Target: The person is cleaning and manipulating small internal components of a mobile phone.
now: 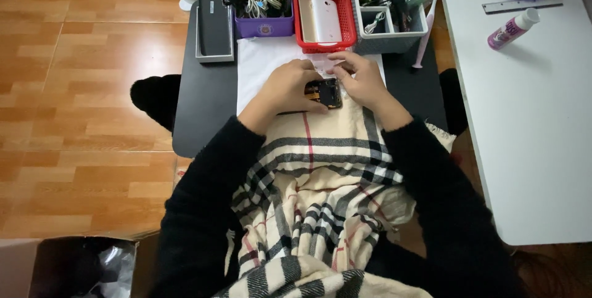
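A small dark opened phone body with yellow internal parts (325, 92) lay on a white cloth (259, 64) over the dark counter (197, 113), held between both hands. The left hand (290, 88) was curled closed over its near edge; the right hand (361, 79) pinched its far side with bent fingers. It appeared light, rigid and fragile; best gripped by its outer edges. Beyond the hands stood a red plastic basket (345, 27).

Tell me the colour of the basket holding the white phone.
Red: the basket with the white phone sits behind both hands, clearest in the head view.
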